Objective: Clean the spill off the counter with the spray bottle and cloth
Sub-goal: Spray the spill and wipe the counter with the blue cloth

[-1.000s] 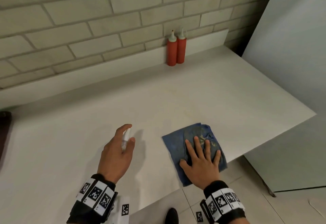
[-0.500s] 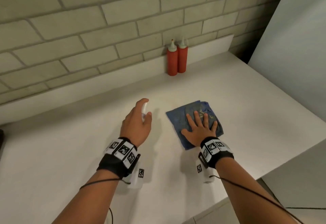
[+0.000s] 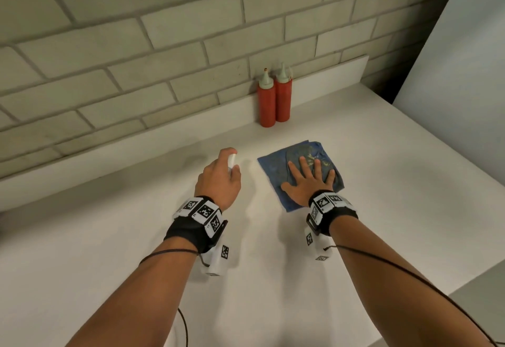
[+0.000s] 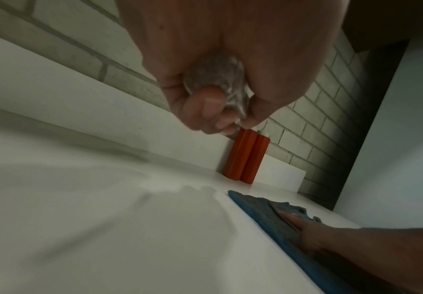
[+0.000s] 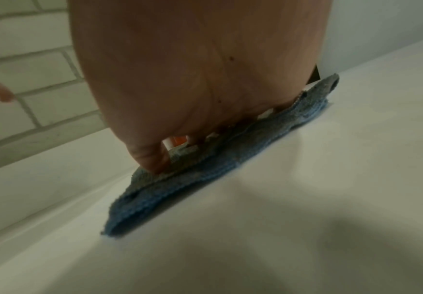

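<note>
A folded blue cloth [image 3: 276, 167] with yellowish stains lies flat on the white counter [image 3: 382, 182]. My right hand [image 3: 307, 180] presses on it with straight, spread fingers; the right wrist view shows the palm over the cloth [image 5: 230, 165]. My left hand [image 3: 221, 174] hovers just left of the cloth and grips a small white spray bottle [image 3: 231, 161], index finger over its top. In the left wrist view the bottle's clear base [image 4: 220, 83] sits inside my curled fingers, above the counter. A faint wet patch [image 4: 180, 189] shows beside the cloth [image 4: 263, 210].
Two red squeeze bottles [image 3: 274, 99] stand against the low white backsplash [image 3: 164, 139] below a brick wall. A tall white panel [image 3: 459, 100] rises at the right. The counter's front right edge [image 3: 464, 278] drops to the floor.
Both hands have moved away from the front edge toward the wall. The right hand slid the cloth forward with it, and the left hand carried the spray bottle along.
</note>
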### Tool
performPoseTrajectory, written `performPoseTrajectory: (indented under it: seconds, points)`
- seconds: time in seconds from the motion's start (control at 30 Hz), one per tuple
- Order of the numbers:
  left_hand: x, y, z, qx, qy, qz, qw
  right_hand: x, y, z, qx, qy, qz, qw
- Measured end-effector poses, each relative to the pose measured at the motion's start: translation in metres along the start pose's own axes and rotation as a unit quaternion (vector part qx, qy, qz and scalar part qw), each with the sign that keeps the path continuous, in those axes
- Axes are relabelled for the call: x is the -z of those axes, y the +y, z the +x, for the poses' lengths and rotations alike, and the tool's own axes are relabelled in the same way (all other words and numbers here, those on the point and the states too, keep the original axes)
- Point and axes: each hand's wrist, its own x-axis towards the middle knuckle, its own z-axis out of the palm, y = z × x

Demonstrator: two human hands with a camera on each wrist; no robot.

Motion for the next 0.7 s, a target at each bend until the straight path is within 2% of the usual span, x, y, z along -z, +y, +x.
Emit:
performPoseTrajectory:
  seconds: [0.2, 0.37, 0.53, 0.7]
  points:
    - [-0.003, -0.009, -0.005, 0.0, -0.013, 0.015, 1.0, -0.02, 0.01, -0.021, 0.012, 0.029, -0.011, 0.999]
    - [0.009, -0.024, -0.006, 0.017, 0.005, 0.004, 1.0, 0.006, -0.002, 0.017, -0.004, 0.01, -0.015, 1.0]
    - [0.04, -0.05, -0.019, 0.036, 0.039, 0.001, 0.999, 0.012, -0.059, 0.051, 0.014, 0.004, -0.033, 0.999]
    - [0.063, -0.081, -0.027, 0.068, 0.053, 0.01, 0.996, -0.021, -0.122, 0.021, 0.103, -0.007, -0.061, 0.993]
